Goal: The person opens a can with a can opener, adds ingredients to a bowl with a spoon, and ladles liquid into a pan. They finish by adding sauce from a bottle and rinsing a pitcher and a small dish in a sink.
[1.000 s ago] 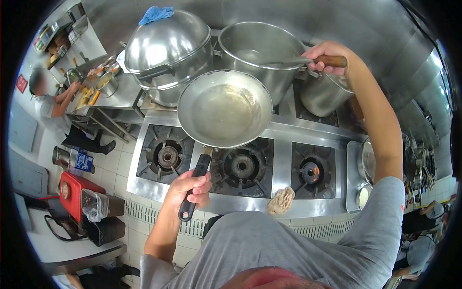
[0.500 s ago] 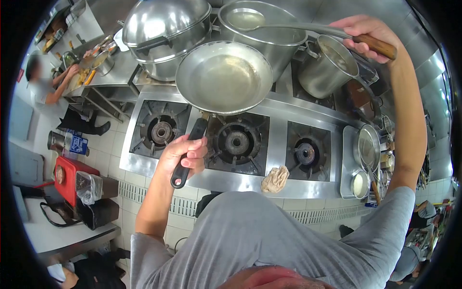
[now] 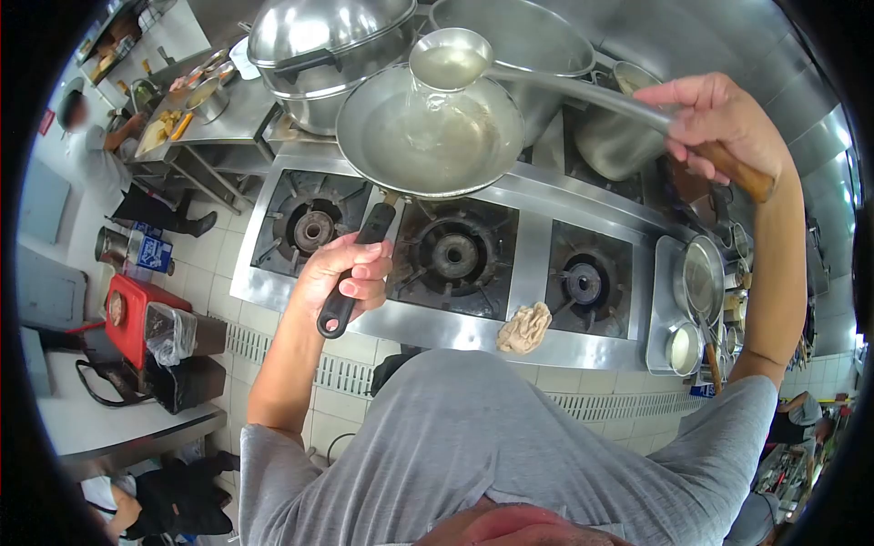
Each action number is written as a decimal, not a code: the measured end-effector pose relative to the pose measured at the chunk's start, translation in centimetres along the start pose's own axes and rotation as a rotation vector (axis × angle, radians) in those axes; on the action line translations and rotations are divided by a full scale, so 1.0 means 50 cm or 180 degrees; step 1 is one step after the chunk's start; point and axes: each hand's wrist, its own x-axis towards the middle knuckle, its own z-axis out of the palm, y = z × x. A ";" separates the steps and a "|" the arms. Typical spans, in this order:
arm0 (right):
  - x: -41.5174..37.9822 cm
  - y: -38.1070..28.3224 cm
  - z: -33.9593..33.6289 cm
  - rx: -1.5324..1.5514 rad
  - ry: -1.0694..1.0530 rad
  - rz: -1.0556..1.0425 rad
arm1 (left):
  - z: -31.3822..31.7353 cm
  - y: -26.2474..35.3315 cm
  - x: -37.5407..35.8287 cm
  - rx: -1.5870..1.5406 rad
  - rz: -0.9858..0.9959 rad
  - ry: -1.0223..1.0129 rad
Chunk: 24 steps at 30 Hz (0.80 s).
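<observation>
My left hand [image 3: 346, 279] is closed round the black handle of a frying pan [image 3: 382, 159], which is held above the back edge of the stove. In my right hand [image 3: 715, 123] is the wooden grip of a long metal ladle [image 3: 583, 84]. The ladle's bowl hangs over the far side of the pan, and clear liquid runs from it into the pan. Behind the pan stands a big open stockpot [image 3: 537, 32]. A smaller pot [image 3: 614, 146] is partly hidden behind my right hand and the ladle.
A large lidded pot [image 3: 328, 41] stands at the back left. The stove [image 3: 533, 255] has three burners, with a crumpled cloth [image 3: 524, 328] on its front edge. To the right, a metal tray [image 3: 663, 314] holds a strainer and a bowl. Another person [image 3: 100, 155] works at the left counter.
The ladle's bowl has moved from the stockpot to above the pan and tipped, and liquid now falls from it. My right hand has shifted slightly right and down.
</observation>
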 end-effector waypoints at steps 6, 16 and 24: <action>-0.042 0.019 0.086 -0.1129 0.0307 -0.0096 | 0.001 -0.003 -0.010 0.0071 0.0034 0.0079; -0.012 0.031 0.030 -0.0960 0.0578 -0.0464 | -0.009 0.001 -0.012 0.0180 0.0062 0.0246; 0.217 0.047 -0.061 -0.2044 0.0683 -0.0459 | -0.020 0.008 -0.020 0.0203 0.0094 0.0284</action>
